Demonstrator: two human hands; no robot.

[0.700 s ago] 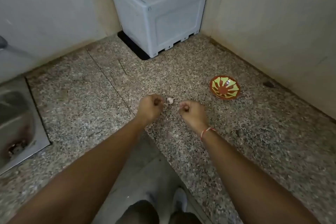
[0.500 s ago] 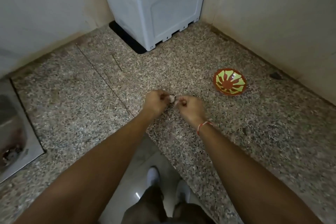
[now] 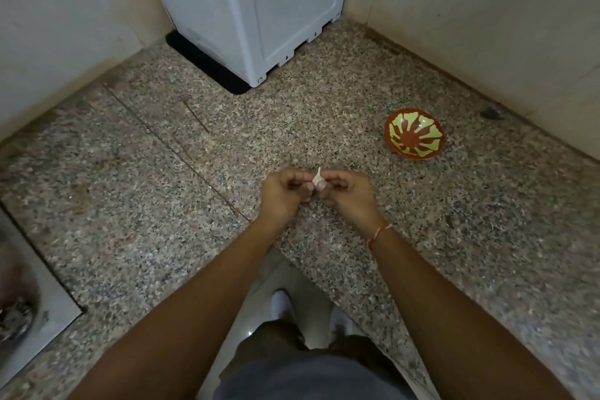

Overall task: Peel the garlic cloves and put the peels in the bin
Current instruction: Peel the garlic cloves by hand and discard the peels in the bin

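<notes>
Two hands meet above a speckled granite counter (image 3: 136, 204), and most of what surrounds them is bare stone. At the far left edge, the corner of a steel sink (image 3: 35, 312) is set into the counter, with a dark drain showing low in it. Farther along and toward the back, a pale grey plastic box (image 3: 256, 6) stands in the corner where the walls meet, on a black mat (image 3: 204, 66) that sticks out to its left. Near the middle, the left hand (image 3: 281, 193) has its fingers curled in, the fingertips pinching a small garlic clove (image 3: 318, 179) from the left side. The clove is held between both hands just above the counter, its thin pointed tip standing upward. The right hand (image 3: 347, 193) pinches the clove from the other side, fingers likewise curled tight, and a red-and-white thread (image 3: 380, 234) circles its wrist. Well to the right and a little farther back, a red bowl (image 3: 414, 134) with a yellow-green pattern sits on the counter near the right-hand wall. Below the counter edge, white shoes (image 3: 285, 305) show on the floor.
</notes>
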